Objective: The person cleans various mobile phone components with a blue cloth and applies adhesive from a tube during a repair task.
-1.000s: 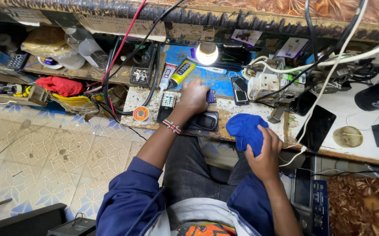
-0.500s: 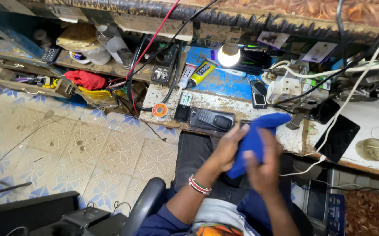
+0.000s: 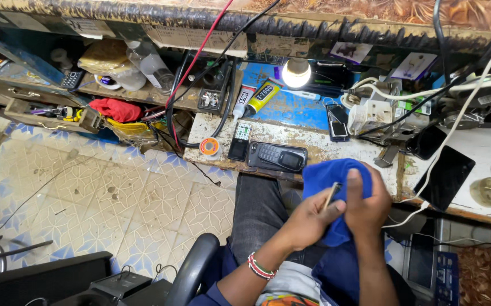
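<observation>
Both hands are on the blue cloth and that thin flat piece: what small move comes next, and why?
Probably rub the blue cloth along the thin flat piece: the left hand pinches it edge-up against the cloth, and the right hand backs the cloth from behind.

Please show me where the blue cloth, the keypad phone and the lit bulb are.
blue cloth (image 3: 327,173), head view, upper fold.
keypad phone (image 3: 276,156), head view, its keypad.
lit bulb (image 3: 297,72), head view, glowing globe.
</observation>
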